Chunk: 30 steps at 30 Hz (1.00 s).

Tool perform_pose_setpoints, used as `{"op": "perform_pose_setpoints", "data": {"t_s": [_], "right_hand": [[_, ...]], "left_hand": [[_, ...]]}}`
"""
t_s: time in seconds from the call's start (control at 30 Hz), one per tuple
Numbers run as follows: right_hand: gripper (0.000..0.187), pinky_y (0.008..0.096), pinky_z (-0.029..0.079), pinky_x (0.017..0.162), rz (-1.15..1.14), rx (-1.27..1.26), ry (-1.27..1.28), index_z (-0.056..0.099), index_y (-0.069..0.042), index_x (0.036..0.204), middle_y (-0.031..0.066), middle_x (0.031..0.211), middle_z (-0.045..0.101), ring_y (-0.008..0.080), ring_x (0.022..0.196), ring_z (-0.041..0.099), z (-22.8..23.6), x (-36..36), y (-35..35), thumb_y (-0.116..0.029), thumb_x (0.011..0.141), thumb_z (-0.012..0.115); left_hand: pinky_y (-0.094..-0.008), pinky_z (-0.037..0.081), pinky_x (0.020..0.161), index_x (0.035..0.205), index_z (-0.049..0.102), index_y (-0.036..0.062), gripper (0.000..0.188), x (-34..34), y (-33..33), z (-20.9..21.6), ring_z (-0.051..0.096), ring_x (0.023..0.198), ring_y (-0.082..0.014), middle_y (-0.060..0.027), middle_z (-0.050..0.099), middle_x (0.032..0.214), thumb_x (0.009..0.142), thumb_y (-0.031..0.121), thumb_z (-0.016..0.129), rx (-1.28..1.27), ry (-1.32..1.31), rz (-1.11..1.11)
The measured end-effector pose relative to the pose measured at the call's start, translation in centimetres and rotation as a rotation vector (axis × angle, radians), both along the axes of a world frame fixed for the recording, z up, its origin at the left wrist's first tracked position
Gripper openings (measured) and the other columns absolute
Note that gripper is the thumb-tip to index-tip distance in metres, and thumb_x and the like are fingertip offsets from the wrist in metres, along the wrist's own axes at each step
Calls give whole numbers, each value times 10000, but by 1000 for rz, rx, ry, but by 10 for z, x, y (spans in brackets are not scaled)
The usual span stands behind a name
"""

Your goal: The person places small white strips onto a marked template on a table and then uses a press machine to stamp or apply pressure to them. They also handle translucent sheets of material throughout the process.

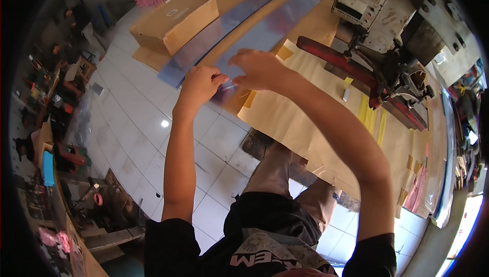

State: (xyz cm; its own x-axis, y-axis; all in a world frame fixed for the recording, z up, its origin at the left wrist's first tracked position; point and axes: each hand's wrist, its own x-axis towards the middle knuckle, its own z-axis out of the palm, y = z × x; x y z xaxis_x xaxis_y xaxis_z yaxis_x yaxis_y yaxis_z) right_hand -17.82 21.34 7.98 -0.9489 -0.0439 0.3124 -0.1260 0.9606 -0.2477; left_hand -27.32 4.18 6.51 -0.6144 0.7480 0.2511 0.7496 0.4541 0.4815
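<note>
Arms (179,165) outstretched, fingers (219,79) (seemingly) bent

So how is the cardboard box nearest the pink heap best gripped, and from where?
The box is oblong, lies flat and shows no handle, so probably a palm on each long side, coming from its near end.

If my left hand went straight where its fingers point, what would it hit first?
Probably your right hand, near its thumb, though depth between the two is hard to judge.

Bright glare on floor tiles (159,124)
</note>
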Motion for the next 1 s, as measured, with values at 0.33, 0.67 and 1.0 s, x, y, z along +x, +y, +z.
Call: {"op": "perform_pose_setpoints", "data": {"t_s": [0.33, 0.67, 1.0], "right_hand": [[215, 441, 548, 731, -103, 37, -149, 668, -31, 918, 149, 844, 690, 284, 826, 699, -12, -53, 0, -211, 800, 662], [295, 296, 577, 555, -457, -498, 324, 635, 7, 1192, 170, 875, 692, 213, 670, 706, 159, -26, 117, -147, 946, 580], [358, 361, 611, 753, -259, -508, 612, 558, 45, 1258, 155, 952, 682, 235, 816, 694, 311, 51, 96, -224, 1040, 468]], "left_hand": [[-406, 444, 922, 1049, 640, -5, 286, 30, 2, 18, 627, 958, -317, -150, 667, 987, 871, 216, 677, 376, 356, 5], [-422, 477, 854, 980, 670, 41, 248, 1, 14, -35, 617, 978, -312, -125, 656, 1063, 855, 255, 683, 353, 216, -19], [-347, 466, 724, 972, 700, 60, 315, -2, 13, -9, 664, 880, -235, -46, 712, 897, 861, 354, 680, -65, 184, 80]]}}
